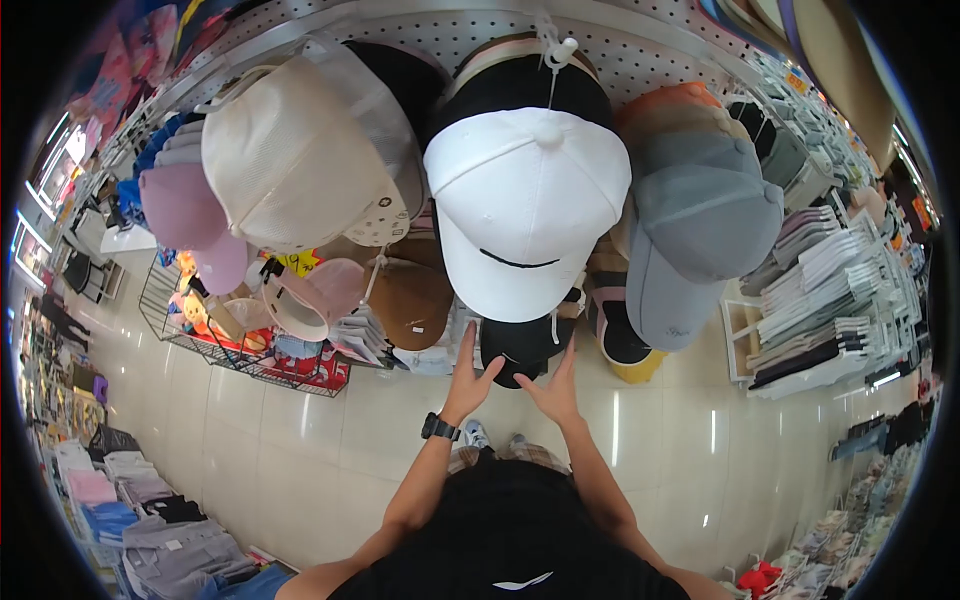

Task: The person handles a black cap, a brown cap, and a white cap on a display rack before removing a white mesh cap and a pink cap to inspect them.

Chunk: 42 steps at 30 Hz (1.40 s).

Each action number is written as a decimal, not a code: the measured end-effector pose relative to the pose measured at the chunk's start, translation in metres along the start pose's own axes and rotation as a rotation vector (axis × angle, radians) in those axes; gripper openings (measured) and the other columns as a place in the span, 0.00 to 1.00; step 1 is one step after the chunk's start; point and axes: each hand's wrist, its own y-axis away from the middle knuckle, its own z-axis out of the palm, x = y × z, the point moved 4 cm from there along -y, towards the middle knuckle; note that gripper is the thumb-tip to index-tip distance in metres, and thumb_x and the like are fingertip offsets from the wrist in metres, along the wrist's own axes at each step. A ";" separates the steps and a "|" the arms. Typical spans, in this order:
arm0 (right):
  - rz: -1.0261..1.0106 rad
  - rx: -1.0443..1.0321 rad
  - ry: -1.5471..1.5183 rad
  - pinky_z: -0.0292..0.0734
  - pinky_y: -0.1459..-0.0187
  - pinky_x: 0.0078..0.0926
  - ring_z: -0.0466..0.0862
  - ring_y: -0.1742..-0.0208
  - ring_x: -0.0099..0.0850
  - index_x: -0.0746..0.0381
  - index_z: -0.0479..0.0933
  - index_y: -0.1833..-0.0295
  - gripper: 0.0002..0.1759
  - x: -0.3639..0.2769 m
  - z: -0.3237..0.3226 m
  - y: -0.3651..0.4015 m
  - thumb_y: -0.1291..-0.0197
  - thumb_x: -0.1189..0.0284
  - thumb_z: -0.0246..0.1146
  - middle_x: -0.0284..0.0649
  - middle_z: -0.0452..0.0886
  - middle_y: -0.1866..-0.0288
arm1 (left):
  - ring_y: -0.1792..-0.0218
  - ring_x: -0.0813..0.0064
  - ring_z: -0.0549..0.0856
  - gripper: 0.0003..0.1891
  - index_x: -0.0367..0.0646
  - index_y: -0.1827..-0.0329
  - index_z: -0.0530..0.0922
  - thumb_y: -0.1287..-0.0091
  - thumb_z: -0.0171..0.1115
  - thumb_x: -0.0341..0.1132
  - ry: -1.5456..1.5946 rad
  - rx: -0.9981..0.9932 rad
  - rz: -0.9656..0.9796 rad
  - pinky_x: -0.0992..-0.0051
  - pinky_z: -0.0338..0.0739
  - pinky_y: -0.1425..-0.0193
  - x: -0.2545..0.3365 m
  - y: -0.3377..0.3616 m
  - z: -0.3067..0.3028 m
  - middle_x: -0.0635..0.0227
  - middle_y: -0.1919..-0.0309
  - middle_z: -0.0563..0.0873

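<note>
Where the black cap (520, 345) hangs directly below the white cap (525, 210), we have both hands up at it. Our left hand (468, 375), with one dark watch (439, 428) on its wrist, stands just below and left of the white cap's brim, fingers spread wide, the tips at the black cap's left edge. Our right hand (555, 390) is equally wide open just below and right of that brim, at the black cap's lower right edge. Neither hand has closed on anything. The palms face each other, which seems to suit the round crown between them.

The caps hang brim-down in overlapping stacks from the pegboard (620, 45) above the white cap, probably so that each front cap shows its full face while others nest behind it. Left of the white cap we count one cream mesh cap (300, 150), and further left one pink cap (185, 205). Below and left of it sits one brown cap (415, 300). To its right hang two grey caps (700, 220), one over the other. Far below and left of the white cap, one wire basket (250, 350) stands on the tiled floor (330, 440).
</note>
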 end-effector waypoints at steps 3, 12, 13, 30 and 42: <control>0.018 -0.143 0.144 0.54 0.16 0.51 0.58 0.15 0.63 0.76 0.39 0.14 0.74 0.032 0.012 0.013 0.48 0.51 0.83 0.70 0.53 0.15 | 0.15 0.52 0.62 0.47 0.38 0.12 0.53 0.25 0.71 0.47 0.058 0.030 -0.206 0.50 0.67 0.20 -0.007 0.025 -0.012 0.45 0.14 0.60; -0.076 -0.187 0.231 0.50 0.15 0.54 0.68 0.20 0.61 0.78 0.46 0.16 0.58 0.047 0.012 0.025 0.34 0.55 0.72 0.70 0.69 0.23 | 0.24 0.54 0.78 0.36 0.39 0.16 0.64 0.22 0.67 0.41 -0.071 0.084 -0.360 0.58 0.82 0.32 -0.015 0.097 -0.036 0.48 0.22 0.75; -0.091 -0.212 0.283 0.49 0.15 0.54 0.71 0.22 0.58 0.78 0.52 0.18 0.53 0.051 0.014 0.025 0.32 0.55 0.70 0.67 0.73 0.26 | 0.24 0.54 0.78 0.36 0.39 0.16 0.64 0.22 0.67 0.41 -0.077 0.103 -0.371 0.58 0.82 0.32 -0.015 0.105 -0.040 0.48 0.22 0.75; -0.117 -0.548 0.734 0.52 0.15 0.53 0.89 0.44 0.45 0.64 0.84 0.42 0.20 0.048 0.018 0.040 0.35 0.64 0.67 0.49 0.90 0.49 | 0.29 0.67 0.80 0.30 0.39 0.18 0.68 0.21 0.64 0.35 0.110 0.378 -0.339 0.64 0.76 0.29 -0.088 0.049 -0.128 0.56 0.26 0.78; 0.250 -0.502 0.166 0.82 0.34 0.40 0.87 0.37 0.49 0.66 0.82 0.36 0.25 0.029 0.138 0.075 0.32 0.62 0.71 0.54 0.88 0.40 | 0.38 0.70 0.84 0.38 0.48 0.14 0.56 0.22 0.65 0.33 0.842 0.229 -0.675 0.57 0.80 0.32 -0.117 0.013 -0.162 0.66 0.38 0.84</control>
